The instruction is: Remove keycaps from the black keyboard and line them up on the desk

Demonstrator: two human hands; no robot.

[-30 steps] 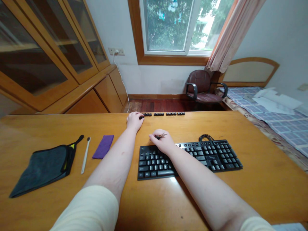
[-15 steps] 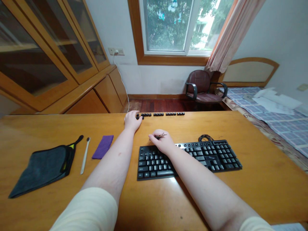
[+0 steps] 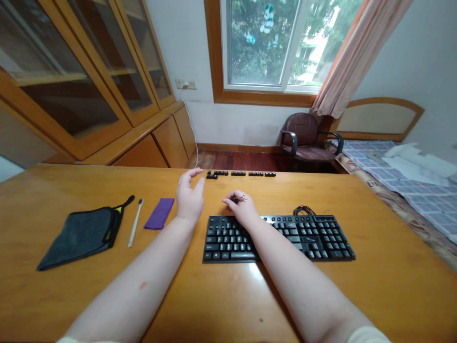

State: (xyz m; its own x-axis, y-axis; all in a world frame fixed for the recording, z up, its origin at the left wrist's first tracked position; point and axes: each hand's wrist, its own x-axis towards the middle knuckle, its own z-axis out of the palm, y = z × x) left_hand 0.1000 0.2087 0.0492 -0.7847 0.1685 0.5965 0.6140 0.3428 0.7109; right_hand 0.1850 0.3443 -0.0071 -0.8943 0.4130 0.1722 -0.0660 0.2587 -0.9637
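Note:
My left hand [image 3: 190, 197] is raised over the desk, thumb and fingers apart, holding nothing. Just beyond it, two loose black keycaps [image 3: 212, 176] lie in front of a long row of more keycaps [image 3: 238, 173] along the desk's far edge. My right hand [image 3: 241, 208] is closed around a small dark keycap puller [image 3: 244, 197], its thin wire ends sticking out to the right. Under the right wrist and forearm lies a black keyboard [image 3: 228, 247]; several keys look gone from its upper rows, though my arm covers part of it.
On the left of the desk [image 3: 200, 305] are a folded grey cloth [image 3: 82, 233], a white toothbrush [image 3: 135, 224] and a purple cloth [image 3: 159, 213]. The keyboard's coiled cable [image 3: 304, 210] sits behind it. A chair [image 3: 303, 136] stands past the far edge.
My left hand has drawn back from the keycaps toward me and opened. Two keycaps now show in front of the row. The right hand stays nearly in place; the view has shifted slightly.

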